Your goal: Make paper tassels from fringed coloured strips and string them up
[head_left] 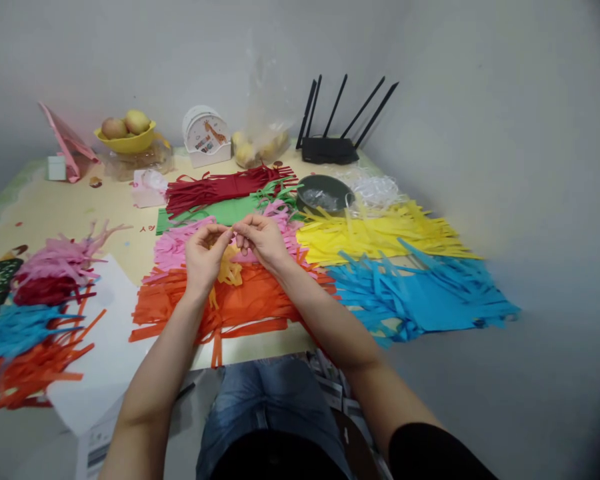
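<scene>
My left hand (203, 251) and my right hand (261, 238) meet above the table, fingertips pinched together on a small bundle of yellow-orange paper strips (229, 269) that hangs between them. Right under the hands lie a fringed orange paper sheet (240, 303) and a pink fringed sheet (175, 245). A green sheet (220, 212) and a dark red sheet (215, 187) lie just beyond. Fringed yellow paper (375, 233) and blue paper (420, 293) spread out to the right of my right hand.
At the left lie finished tassel bundles (40, 293) in pink, red, blue and orange on white paper (105, 347). At the back stand a yellow fruit bowl (127, 137), a small clock (206, 135), a black router (330, 143) and a dark bowl (323, 193). A wall closes the right side.
</scene>
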`<state>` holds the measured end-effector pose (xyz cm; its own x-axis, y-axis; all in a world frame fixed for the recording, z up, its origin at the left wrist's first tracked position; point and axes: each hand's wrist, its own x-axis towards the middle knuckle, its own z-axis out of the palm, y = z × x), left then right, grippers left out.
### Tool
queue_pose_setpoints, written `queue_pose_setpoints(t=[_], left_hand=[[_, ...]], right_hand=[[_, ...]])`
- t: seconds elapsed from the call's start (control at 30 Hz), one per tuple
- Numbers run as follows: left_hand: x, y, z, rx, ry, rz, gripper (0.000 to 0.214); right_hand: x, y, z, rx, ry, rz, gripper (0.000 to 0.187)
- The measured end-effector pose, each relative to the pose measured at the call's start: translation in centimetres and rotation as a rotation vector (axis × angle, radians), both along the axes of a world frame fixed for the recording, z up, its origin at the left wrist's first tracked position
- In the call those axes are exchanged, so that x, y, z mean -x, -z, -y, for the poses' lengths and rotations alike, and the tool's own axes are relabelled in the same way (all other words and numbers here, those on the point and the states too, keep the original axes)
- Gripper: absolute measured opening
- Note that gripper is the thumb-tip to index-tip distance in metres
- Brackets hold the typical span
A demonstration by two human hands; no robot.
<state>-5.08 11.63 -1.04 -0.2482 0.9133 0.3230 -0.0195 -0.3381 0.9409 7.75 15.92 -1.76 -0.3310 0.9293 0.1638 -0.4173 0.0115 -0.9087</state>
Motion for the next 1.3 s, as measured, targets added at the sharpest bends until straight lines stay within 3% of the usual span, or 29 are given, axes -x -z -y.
queue_pose_setpoints(t=[0.27,0.5,0.6,0.73,0.93,1.03,1.17,1.3], left_hand=[[0.4,0.1,0.3,-0.070,-0.084,-0.267,0.013],[0.5,0.0,-0.1,-0.032,-0.020,-0.022,0.018],[0.5,-0.3,-0.1,-0.042,-0.018,-0.011,0.020],[0.5,-0.3,0.1,-0.050,0.024,-0.043,0.023],[0.4,0.1,0.6,-0.133,-0.191,-0.263,0.011],[0.5,0.0,0.5,-0.129,-0.142,-0.260,0.011],[0.9,-0.4,0.1,-0.108,-0.014,-0.252,0.020],[1.0,-0.7,0.1,-0.128,-0.107,-0.388,0.017]], right_hand=[[0.2,0.4,0.2,-0.075,0.072,0.071,0.049],[-0.8,-0.2,0.2,-0.225,0.023,0.145,0.043],[-1.1,-0.4,0.2,-0.255,0.017,0.159,0.042],[-0.8,-0.3,0.5,-0.227,0.062,0.188,0.045],[-0.8,-0.3,0.6,-0.298,0.087,0.277,0.042],[-1.5,-0.7,0.2,-0.278,0.000,0.271,0.045],[-2.2,-1.5,0.2,-0.331,0.065,0.383,0.043],[-1.9,-2.4,0.7,-0.449,0.143,0.512,0.042]])
